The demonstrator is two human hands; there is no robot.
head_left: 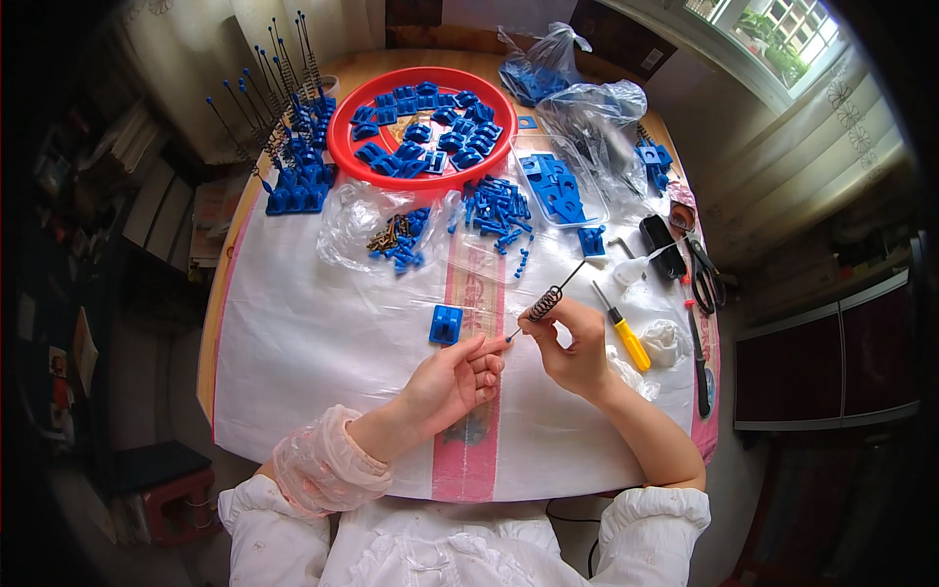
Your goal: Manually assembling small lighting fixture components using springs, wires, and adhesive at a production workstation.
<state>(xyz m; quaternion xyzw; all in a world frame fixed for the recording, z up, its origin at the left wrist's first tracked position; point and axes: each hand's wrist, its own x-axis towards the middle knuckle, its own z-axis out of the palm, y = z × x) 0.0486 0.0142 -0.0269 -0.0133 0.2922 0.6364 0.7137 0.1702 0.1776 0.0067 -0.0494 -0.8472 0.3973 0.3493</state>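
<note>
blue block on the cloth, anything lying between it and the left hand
Nothing visible does. The blue block lies alone on bare white cloth, just above the left hand. The right hand holds the spring rod off to the side.

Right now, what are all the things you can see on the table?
Red tray: one, round, far middle, holding many blue plastic pieces.
Rods with springs: a bunch, dark, standing in blue bases, far left.
Screw bag: one, clear, brownish screws and blue bits, below the tray.
Blue pins: a loose pile, centre.
Clear box: one, with flat blue plates, right of the pins.
Blue block: one, square, near the hands.
Screwdriver: one, yellow handle, right of the hands.
Scissors: one pair, black, right edge.
Spring rod: one, dark, held up.
Left hand: at the rod's lower tip.
Right hand: pinching the rod.
</note>
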